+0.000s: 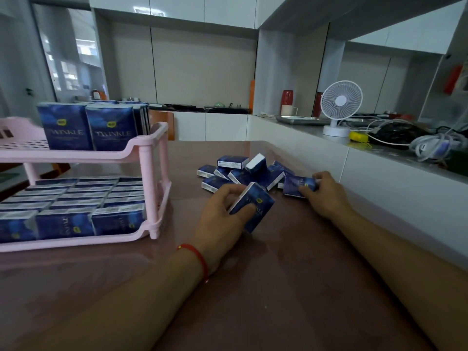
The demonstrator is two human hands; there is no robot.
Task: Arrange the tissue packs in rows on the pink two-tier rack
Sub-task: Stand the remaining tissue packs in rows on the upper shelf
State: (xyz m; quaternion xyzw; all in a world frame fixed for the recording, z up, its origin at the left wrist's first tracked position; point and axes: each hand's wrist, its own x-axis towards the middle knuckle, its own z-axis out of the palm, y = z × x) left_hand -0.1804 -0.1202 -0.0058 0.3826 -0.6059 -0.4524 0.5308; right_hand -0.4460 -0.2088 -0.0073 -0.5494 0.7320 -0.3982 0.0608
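A glossy brown tabletop (291,287) fills the foreground, backed by pale cabinets and a grey counter on the right. At far left I see the pink two-tier rack (149,178), moulded plastic with round corner posts and a perforated upper shelf. Its upper tier carries upright dark blue tissue packs (87,129) in glossy wrap near the right end; the lower tier (73,239) is filled with standing packs in tidy rows. Right of the rack, my left hand (220,224), a red string (200,259) at its wrist, grips one tilted pack (255,206), fingers behind it and thumb across its printed face. Just beyond lies a loose pile of packs (243,171), small flat rectangles, some showing white ends. At the pile's right edge my right hand (326,196) pinches another pack (296,186) lying on the table. On the counter stands a white fan (339,107) beside tangled cables (415,140).
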